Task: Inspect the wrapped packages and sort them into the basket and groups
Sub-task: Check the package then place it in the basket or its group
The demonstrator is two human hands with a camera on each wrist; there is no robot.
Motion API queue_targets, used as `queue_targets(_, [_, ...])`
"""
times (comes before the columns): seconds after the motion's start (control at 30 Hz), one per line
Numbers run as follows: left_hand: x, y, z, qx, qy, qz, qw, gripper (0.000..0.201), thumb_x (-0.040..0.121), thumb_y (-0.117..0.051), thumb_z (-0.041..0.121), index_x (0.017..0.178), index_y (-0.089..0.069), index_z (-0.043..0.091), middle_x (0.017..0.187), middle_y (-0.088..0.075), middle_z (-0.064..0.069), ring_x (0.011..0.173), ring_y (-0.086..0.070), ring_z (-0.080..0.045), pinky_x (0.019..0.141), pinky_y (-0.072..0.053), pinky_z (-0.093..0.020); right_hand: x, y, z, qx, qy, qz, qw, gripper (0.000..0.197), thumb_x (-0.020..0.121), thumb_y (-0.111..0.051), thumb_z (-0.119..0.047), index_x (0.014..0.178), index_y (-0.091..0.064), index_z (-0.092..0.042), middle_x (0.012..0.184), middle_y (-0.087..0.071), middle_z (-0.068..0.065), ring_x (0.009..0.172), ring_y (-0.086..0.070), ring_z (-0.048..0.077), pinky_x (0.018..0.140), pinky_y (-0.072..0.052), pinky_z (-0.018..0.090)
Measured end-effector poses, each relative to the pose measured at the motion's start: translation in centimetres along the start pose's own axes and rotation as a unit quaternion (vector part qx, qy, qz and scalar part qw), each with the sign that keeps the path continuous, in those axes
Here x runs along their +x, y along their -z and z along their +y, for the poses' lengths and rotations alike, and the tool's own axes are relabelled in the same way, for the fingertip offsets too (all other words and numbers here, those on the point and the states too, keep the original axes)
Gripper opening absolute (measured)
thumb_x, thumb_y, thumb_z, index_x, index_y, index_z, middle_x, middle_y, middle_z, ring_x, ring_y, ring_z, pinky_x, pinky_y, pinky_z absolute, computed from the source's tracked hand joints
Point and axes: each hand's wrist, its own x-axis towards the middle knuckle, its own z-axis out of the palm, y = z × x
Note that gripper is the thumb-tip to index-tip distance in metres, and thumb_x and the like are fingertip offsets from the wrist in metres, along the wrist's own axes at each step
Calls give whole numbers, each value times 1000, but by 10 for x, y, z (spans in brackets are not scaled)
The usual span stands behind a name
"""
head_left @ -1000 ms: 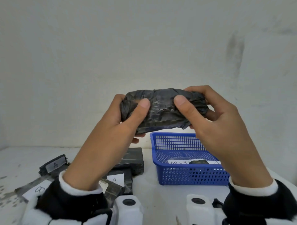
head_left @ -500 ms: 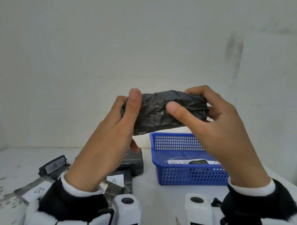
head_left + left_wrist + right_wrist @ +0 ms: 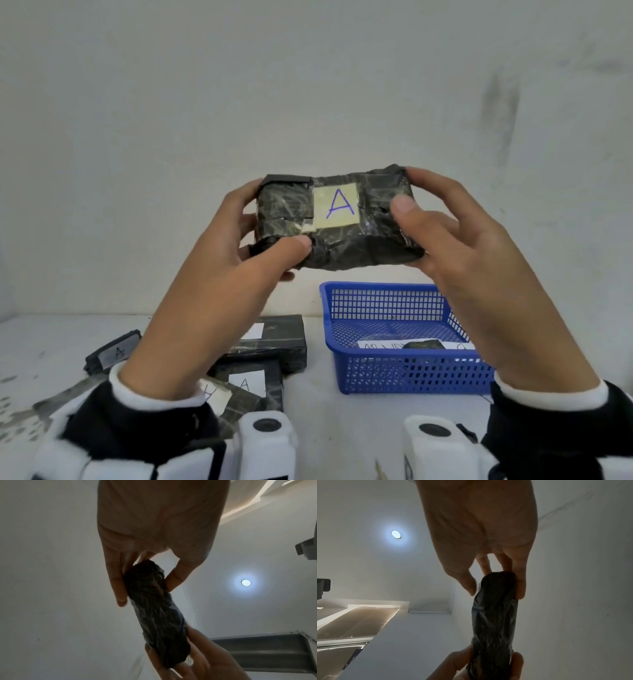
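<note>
While both hands (image 3: 219,274) hold package (image 3: 349,246), label (image 3: 337,205) reads "A".

I hold the labelled package (image 3: 334,219) above the basket (image 3: 404,371); left of the basket on the table (image 3: 315,404) lie more packages (image 3: 270,342), one (image 3: 423,344) inside it.
</note>
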Motion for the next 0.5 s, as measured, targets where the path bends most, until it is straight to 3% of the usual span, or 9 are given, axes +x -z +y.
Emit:
queue_targets(0.1, [1, 0, 3, 5, -3, -10, 1000, 79, 57, -69, 45, 134, -50, 38, 113, -71, 5, 87, -72, -14, 78, -57, -38, -1, 1, 1, -16, 13, -3, 1000, 38, 87, -72, -37, 122, -60, -48, 102, -76, 0, 95, -74, 17, 101, -51, 46])
queue_targets(0.17, [2, 2, 4, -15, 7, -7, 1000, 69, 62, -69, 42, 129, -55, 35, 107, -73, 0, 86, -73, -19, 77, -57, -41, -2, 0, -1, -20, 17, -3, 1000, 34, 87, -72, -41, 119, -62, -48, 100, -76, -1, 95, -74, 17, 99, -52, 46])
queue_targets(0.23, [2, 3, 4, -23, 13, 11, 1000, 50, 70, -64, 36, 120, -61, 35, 99, -74, -2, 83, -72, -22, 87, -55, -48, -2, -1, -3, -13, 18, 0, 1000, 30, 84, -72, -45, 113, -66, -44, 96, -76, 0, 91, -74, 19, 94, -55, 48])
queue_targets(0.3, [2, 3, 3, -13, 21, 18, 1000, 43, 72, -61, 39, 116, -61, 37, 97, -75, -1, 86, -72, -21, 96, -49, -51, -3, 0, -5, -7, 20, -7, 1000, 26, 82, -71, -43, 108, -67, -40, 95, -76, 1, 89, -74, 23, 89, -58, 48])
queue_targets(0.4, [1, 1, 4, -1, 26, 20, 999, 41, 73, -60, 44, 114, -59, 43, 96, -76, 3, 81, -72, -18, 95, -50, -50, -5, 1, -7, 11, 14, -12, 1000, 29, 72, -66, -52, 96, -69, -35, 83, -74, -4, 75, -72, 14, 74, -59, 33])
queue_targets(0.5, [-1, -3, 5, 8, 21, 2, 1000, 49, 77, -71, 49, 121, -51, 56, 100, -74, 7, 86, -72, -14, 94, -51, -41, -5, 2, -9, 22, 5, -20, 1000, 20, 75, -67, -46, 89, -68, -31, 73, -70, -6, 64, -66, 10, 63, -53, 23])
